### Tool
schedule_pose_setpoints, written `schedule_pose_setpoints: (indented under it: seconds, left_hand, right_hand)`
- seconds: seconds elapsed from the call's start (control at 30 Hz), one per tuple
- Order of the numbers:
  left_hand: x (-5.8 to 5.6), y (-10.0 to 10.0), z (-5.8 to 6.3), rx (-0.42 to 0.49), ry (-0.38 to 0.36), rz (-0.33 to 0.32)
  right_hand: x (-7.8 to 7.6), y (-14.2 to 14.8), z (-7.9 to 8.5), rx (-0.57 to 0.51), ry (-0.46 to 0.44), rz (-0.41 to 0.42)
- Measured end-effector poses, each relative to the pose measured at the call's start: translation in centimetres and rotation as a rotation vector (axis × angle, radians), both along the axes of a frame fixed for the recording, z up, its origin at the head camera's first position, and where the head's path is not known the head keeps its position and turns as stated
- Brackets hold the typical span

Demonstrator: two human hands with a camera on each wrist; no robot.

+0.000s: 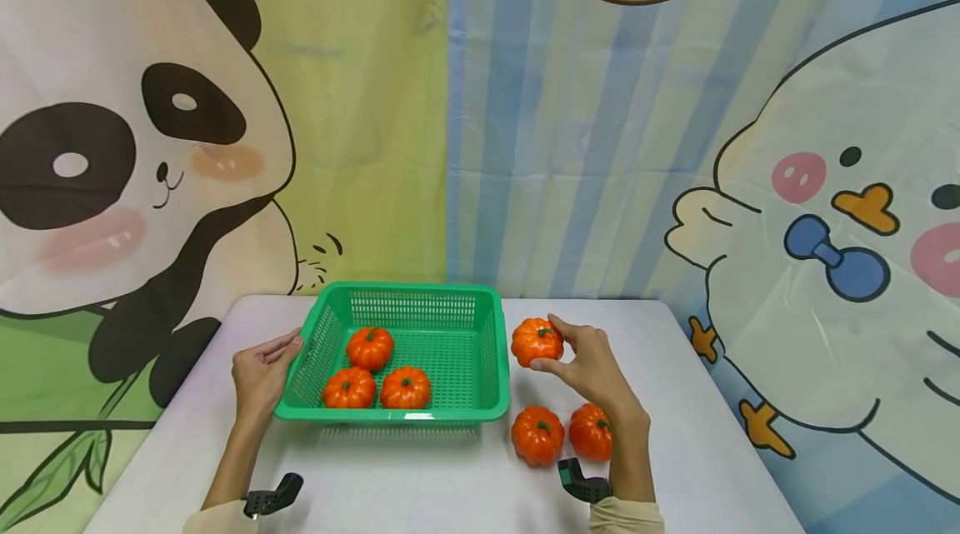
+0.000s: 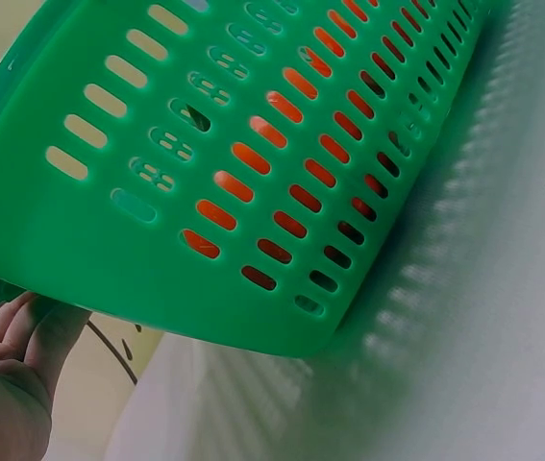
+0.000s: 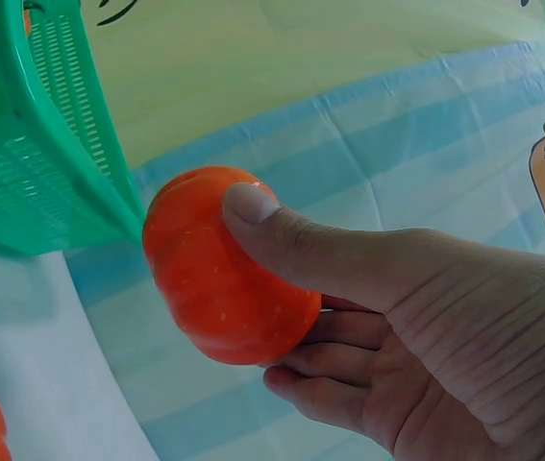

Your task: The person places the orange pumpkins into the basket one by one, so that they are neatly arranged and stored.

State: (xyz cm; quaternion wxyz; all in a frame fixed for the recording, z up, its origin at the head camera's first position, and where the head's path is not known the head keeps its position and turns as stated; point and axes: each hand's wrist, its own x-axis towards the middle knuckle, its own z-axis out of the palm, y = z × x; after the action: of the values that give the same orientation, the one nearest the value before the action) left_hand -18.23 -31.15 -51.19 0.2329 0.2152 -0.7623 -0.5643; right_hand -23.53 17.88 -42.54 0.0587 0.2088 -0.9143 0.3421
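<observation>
My left hand (image 1: 262, 371) grips the left rim of a green plastic basket (image 1: 465, 415), and in the left wrist view its fingers curl at the basket's edge. Three small orange pumpkins lie inside, one at the back (image 1: 370, 348), one front left (image 1: 349, 389) and one front right (image 1: 406, 389). Just right of the basket, my right hand (image 1: 592, 363) pinches another pumpkin (image 1: 537, 341) between thumb and fingers, raised over the table. The right wrist view shows the thumb pressed on this pumpkin (image 3: 219, 279). Below that hand, two more pumpkins (image 1: 537, 436) (image 1: 591, 432) rest side by side on the table.
The white table (image 1: 420, 484) carries everything. Behind it hang a green curtain with a panda (image 1: 225, 117) and a blue striped one (image 1: 555, 142) with a white cartoon bird. A black wrist camera (image 1: 273, 496) sits on the left forearm, another (image 1: 585, 484) on the right.
</observation>
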Motion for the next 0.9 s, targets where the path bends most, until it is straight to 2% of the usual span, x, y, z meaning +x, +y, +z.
schedule_pose_setpoints:
  seconds: [0.63,0.9]
  left_hand:
    - [-0.1,0.1,0.2,-0.004,0.006,-0.007]
    - [0.0,0.0,0.3,-0.014,-0.032,0.002]
  right_hand:
    - [-0.3,-1.8,0.2,-0.01,0.019,0.037]
    - [-0.1,-2.5,0.4,0.017,0.008,0.045]
